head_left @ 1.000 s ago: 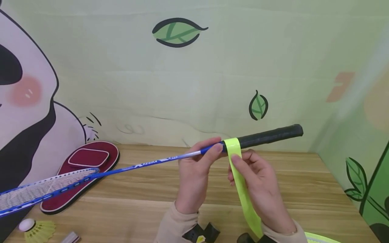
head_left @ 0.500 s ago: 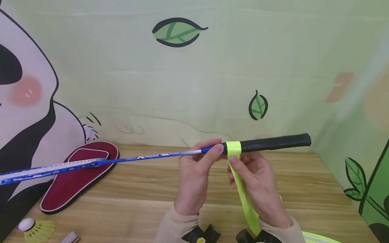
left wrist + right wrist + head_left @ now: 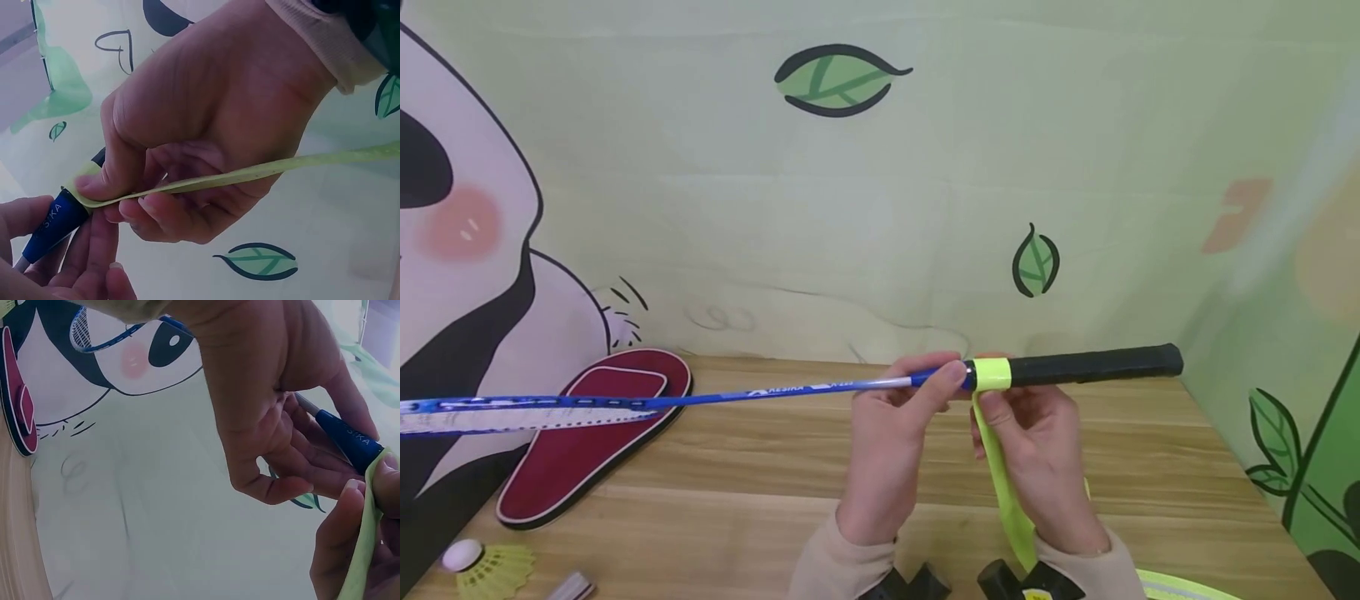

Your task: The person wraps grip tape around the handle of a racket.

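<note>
- Tape (image 3: 992,374), neon yellow, ringed the black handle (image 3: 1097,364) just beside the blue cone (image 3: 927,378) of the racket (image 3: 790,391), as seen from my head. My left hand (image 3: 887,446) pinched the cone end; my right hand (image 3: 1041,458) pinched the tape just below the handle. With one hold bearing that long shaft, whose far end crossed in front of a maroon case (image 3: 572,467), the racket could have rolled and skewed the band.
- Loose tape, viewed from my left wrist, ran between my right thumb and fingers and on past them. Too weak a pull, I judged, might have slackened the ring; too hard, dragged it askew.
- Thumb pressure, from my right wrist, fell near the cone's edge; a slip there could have let the turn unwind.
</note>
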A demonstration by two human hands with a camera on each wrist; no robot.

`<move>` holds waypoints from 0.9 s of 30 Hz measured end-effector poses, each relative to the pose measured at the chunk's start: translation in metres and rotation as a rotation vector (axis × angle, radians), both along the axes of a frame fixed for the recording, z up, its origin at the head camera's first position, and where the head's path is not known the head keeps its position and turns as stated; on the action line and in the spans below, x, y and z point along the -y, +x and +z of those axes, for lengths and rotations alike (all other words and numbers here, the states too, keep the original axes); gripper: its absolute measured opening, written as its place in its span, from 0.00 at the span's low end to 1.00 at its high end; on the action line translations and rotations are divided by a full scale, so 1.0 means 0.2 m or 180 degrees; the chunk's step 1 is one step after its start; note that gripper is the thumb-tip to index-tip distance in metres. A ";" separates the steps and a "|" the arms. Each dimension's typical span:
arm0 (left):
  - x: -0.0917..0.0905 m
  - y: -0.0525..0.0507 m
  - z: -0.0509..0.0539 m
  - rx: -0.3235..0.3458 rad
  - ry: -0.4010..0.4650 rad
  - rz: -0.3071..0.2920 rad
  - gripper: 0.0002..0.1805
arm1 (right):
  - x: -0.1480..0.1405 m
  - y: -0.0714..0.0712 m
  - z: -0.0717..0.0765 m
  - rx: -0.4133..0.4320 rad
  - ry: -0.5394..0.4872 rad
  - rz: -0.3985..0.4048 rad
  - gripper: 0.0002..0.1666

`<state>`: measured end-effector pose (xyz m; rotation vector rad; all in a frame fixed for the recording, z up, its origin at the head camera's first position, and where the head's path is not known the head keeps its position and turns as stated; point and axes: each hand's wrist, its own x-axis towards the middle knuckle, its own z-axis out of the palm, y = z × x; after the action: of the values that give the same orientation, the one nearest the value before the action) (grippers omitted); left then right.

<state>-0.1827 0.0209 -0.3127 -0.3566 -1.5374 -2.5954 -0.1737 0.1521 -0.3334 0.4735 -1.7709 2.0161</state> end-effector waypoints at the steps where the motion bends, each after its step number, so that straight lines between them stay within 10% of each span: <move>1: 0.00 0.00 0.00 -0.0003 -0.0023 0.0014 0.14 | 0.00 0.00 0.00 -0.0011 0.0007 -0.0028 0.11; 12: 0.02 0.01 0.00 -0.0778 0.0367 -0.0772 0.37 | 0.00 0.05 0.04 0.0287 -0.0205 -0.0002 0.08; 27: 0.00 -0.02 -0.03 -0.1257 0.0215 -0.0341 0.42 | 0.03 0.10 0.12 0.0838 -0.0376 -0.0077 0.14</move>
<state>-0.1858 0.0207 -0.3191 -0.9033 -1.3225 -2.4466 -0.1527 0.1454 -0.3101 0.1544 -1.7792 2.2348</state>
